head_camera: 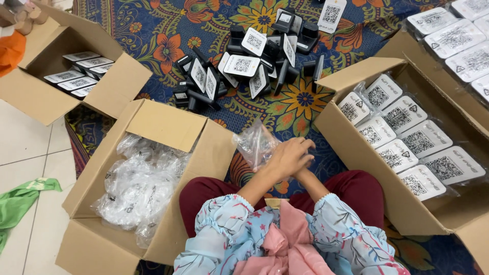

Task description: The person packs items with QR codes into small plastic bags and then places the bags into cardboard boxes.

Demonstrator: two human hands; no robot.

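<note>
My left hand point(289, 155) and my right hand point(307, 164) meet over my lap, the left lying across the right. A crumpled clear plastic bag point(254, 144) sticks out to the left of the left hand, gripped in its fingers. Most of my right hand is hidden under the left, so its grip is unclear. Beyond the hands a pile of black stands with white code cards point(249, 66) lies on the floral mat point(153, 30).
A cardboard box point(163, 125) at my left knee holds several loose clear bags point(140, 186). The box on the right point(333, 127) holds bagged code cards point(407, 145). A third box point(119, 84) sits far left. More bagged cards point(458, 38) lie top right; green cloth point(20, 198) on the tiles.
</note>
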